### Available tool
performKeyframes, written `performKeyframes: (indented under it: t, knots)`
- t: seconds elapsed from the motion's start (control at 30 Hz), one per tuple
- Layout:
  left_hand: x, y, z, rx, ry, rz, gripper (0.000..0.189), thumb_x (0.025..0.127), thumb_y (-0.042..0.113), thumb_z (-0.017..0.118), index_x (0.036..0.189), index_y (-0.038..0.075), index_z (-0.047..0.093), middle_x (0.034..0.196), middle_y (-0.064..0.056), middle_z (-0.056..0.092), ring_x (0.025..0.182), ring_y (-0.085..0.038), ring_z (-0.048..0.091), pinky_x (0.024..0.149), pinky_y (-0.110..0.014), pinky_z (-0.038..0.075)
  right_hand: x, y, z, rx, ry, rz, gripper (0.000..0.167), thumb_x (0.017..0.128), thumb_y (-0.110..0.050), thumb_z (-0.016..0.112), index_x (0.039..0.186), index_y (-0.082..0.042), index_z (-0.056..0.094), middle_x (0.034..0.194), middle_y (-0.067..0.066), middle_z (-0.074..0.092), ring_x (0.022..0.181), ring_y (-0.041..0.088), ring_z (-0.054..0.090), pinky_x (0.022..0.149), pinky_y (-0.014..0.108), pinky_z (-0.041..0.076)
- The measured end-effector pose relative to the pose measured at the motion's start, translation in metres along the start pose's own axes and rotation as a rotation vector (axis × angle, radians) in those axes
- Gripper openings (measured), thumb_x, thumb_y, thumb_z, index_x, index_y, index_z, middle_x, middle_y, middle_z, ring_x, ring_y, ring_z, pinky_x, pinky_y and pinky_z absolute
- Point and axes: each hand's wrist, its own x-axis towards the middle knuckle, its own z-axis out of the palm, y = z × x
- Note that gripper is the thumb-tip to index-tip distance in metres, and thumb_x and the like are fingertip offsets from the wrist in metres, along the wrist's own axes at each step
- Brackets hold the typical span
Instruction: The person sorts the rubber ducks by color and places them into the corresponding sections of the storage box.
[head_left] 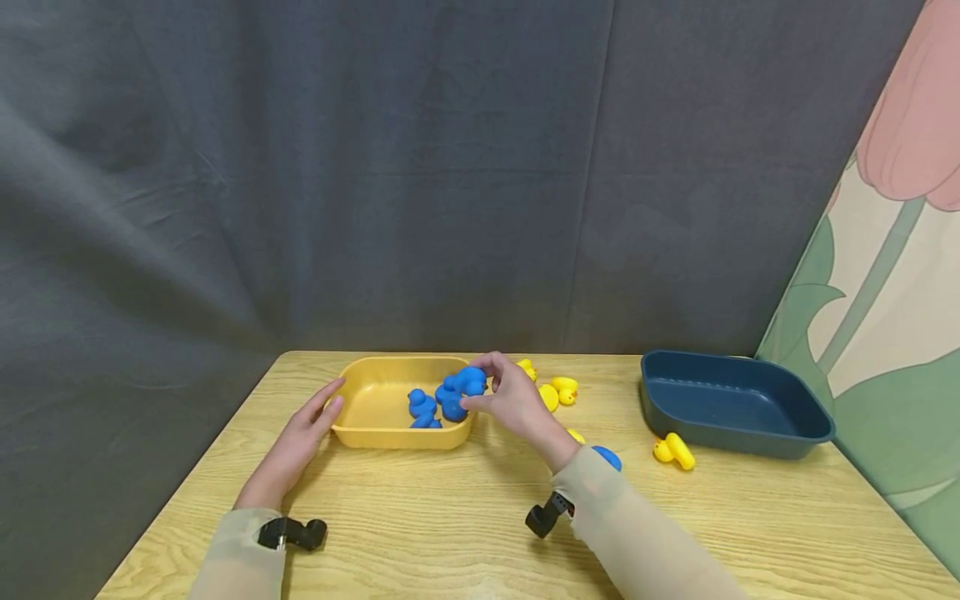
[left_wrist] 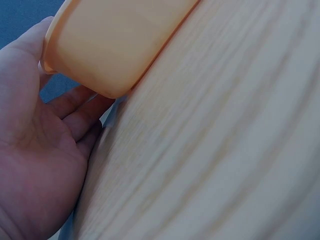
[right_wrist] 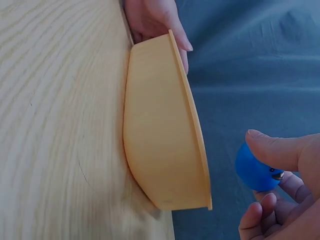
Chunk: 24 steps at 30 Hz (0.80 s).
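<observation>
A yellow plastic tray [head_left: 401,437] stands at the back left of the wooden table, with several blue rubber ducks [head_left: 422,404] inside. My right hand [head_left: 519,406] pinches another blue rubber duck [head_left: 471,381] between thumb and fingers, over the tray's right end. The right wrist view shows this duck [right_wrist: 255,170] held just above the rim, its dark beak facing the palm. At the tray's left end, my left hand [head_left: 302,433] rests against the outside. In the left wrist view its thumb lies at the rim and the fingers reach behind the wall.
Beyond my right hand lie several yellow ducks [head_left: 565,390]. A blue object [head_left: 607,457] shows partly behind my right sleeve. Farther right stands a dark blue tray [head_left: 738,437], with a yellow duck [head_left: 675,451] before it. A grey curtain [head_left: 450,183] hangs behind the table.
</observation>
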Motion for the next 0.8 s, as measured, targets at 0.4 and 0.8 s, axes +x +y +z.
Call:
performKeyframes:
  t: [0.4,0.8]
  knots:
    - [0.001,-0.002,0.001,0.004,0.002,0.021,0.068,0.119,0.046,0.049,0.177,0.018,0.028,0.183,-0.015,0.018,0.168,-0.043,0.009,0.133,-0.067,0.011,0.001,0.002,0.017,0.009,-0.028,0.022,0.049,0.092,-0.015,0.093,0.136,-0.012,0.07,0.106,0.005,0.064,0.097,0.026,0.054,0.076,0.034,0.044]
    - [0.0,-0.002,0.0,0.01,0.005,0.019,0.069,0.118,0.047,0.05,0.177,0.019,0.028,0.183,-0.016,0.018,0.168,-0.043,0.009,0.133,-0.067,0.012,0.003,0.008,0.03,-0.039,-0.066,-0.026,0.053,0.094,-0.021,0.092,0.143,-0.011,0.073,0.117,0.008,0.067,0.098,0.024,0.056,0.075,0.033,0.048]
